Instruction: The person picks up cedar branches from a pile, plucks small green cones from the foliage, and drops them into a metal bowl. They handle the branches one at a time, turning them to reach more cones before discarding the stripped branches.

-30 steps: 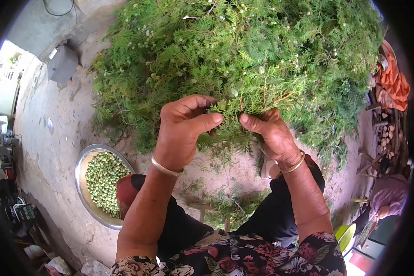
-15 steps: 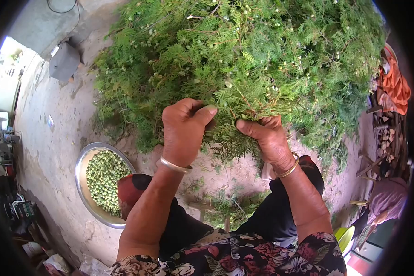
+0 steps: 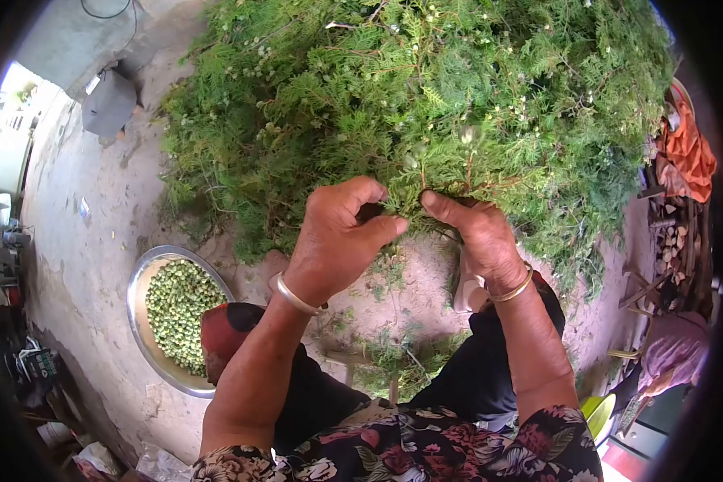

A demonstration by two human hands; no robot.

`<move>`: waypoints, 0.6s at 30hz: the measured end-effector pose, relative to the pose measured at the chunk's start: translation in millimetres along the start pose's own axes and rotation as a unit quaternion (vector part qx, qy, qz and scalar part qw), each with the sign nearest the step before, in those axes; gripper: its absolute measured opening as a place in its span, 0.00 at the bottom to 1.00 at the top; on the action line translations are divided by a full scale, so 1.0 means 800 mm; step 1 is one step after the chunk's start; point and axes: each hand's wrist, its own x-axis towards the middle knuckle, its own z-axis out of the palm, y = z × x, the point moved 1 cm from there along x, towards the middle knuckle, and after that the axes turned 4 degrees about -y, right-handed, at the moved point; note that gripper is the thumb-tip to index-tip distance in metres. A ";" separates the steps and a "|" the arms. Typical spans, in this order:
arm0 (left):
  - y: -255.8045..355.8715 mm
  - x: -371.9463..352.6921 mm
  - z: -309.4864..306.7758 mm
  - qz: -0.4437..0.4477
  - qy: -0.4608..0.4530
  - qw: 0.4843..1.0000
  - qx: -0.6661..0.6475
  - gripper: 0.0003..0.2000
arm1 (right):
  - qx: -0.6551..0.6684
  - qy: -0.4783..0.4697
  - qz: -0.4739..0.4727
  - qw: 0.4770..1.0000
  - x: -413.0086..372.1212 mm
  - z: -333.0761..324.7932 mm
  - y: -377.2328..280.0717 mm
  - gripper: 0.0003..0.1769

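My right hand (image 3: 482,241) grips a green leafy sprig (image 3: 458,173), thumb on top, in front of a big heap of cut evergreen branches (image 3: 337,96). Close beside it on the left, my left hand (image 3: 341,237) has its thumb and index finger apart at the sprig's edge; nothing can be made out between them. Each wrist wears a bangle. Small pale green cones dot the branches. At the lower left a metal basin (image 3: 139,325) holds a mass of picked green cones (image 3: 181,313).
A grey box (image 3: 110,104) stands on the concrete floor at the upper left. Orange cloth (image 3: 687,157) and stacked firewood (image 3: 671,249) line the right side. A yellow-green basin (image 3: 598,414) is at the lower right. Loose sprigs lie between my feet.
My left hand has moved right and slightly down, its thumb now lower. My right hand has shifted slightly right, and the sprig has turned upward, away from me.
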 end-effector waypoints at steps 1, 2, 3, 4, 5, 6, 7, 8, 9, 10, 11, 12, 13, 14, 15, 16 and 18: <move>0.001 0.000 0.000 0.000 -0.001 1.000 -0.001 0.09 | -0.037 0.001 -0.001 0.999 -0.003 -0.001 -0.006 0.24; 0.002 0.000 0.000 0.006 0.011 1.000 0.008 0.09 | -0.074 0.002 -0.002 0.997 -0.004 -0.002 -0.008 0.25; 0.003 0.000 0.000 0.012 0.022 1.000 0.016 0.09 | -0.074 0.002 -0.001 0.997 -0.003 -0.005 -0.006 0.25; 0.006 0.000 -0.002 0.012 0.022 1.000 0.016 0.09 | -0.126 0.029 0.053 0.990 0.000 -0.009 -0.002 0.26; 0.009 -0.001 -0.003 -0.007 -0.001 1.000 0.007 0.09 | -0.151 0.044 0.080 0.984 -0.001 -0.008 -0.004 0.27; 0.010 -0.002 -0.003 -0.026 -0.024 0.999 -0.002 0.09 | -0.175 0.057 0.107 0.977 -0.003 -0.005 -0.010 0.28; 0.008 -0.002 -0.001 -0.026 -0.025 0.999 -0.003 0.09 | -0.187 0.028 0.111 0.976 -0.009 -0.001 -0.021 0.28; 0.004 -0.002 0.001 -0.019 -0.023 0.999 -0.013 0.09 | -0.199 -0.001 0.114 0.973 -0.013 0.003 -0.029 0.29; 0.002 -0.003 0.002 -0.012 -0.020 0.999 -0.023 0.09 | -0.199 -0.001 0.115 0.973 -0.013 0.003 -0.026 0.29; 0.003 -0.003 0.003 -0.012 -0.020 0.999 -0.023 0.09 | -0.166 -0.030 0.052 0.984 -0.012 0.003 -0.023 0.29; 0.004 -0.003 0.003 -0.011 -0.015 0.999 -0.033 0.09 | -0.132 -0.059 -0.010 0.989 -0.012 0.003 -0.018 0.28; 0.005 -0.002 0.003 -0.010 -0.010 0.999 -0.043 0.09 | -0.132 -0.058 -0.010 0.989 -0.010 0.001 -0.011 0.28; 0.004 -0.002 0.003 -0.009 -0.010 0.999 -0.044 0.09 | -0.146 -0.061 -0.032 0.987 -0.008 -0.002 -0.003 0.29; 0.003 -0.002 0.002 -0.008 -0.018 0.999 -0.027 0.09 | -0.160 -0.064 -0.054 0.984 -0.007 -0.003 0.000 0.31; 0.002 -0.002 0.001 -0.006 -0.025 1.000 -0.010 0.09 | -0.160 -0.063 -0.054 0.984 -0.007 -0.003 -0.001 0.31; 0.000 -0.001 0.003 -0.006 -0.025 1.000 -0.010 0.09 | -0.091 -0.033 -0.009 0.995 -0.007 -0.001 -0.003 0.27; -0.002 -0.001 0.005 0.005 -0.023 1.000 -0.019 0.09 | -0.021 -0.002 0.037 0.999 -0.004 -0.004 0.001 0.24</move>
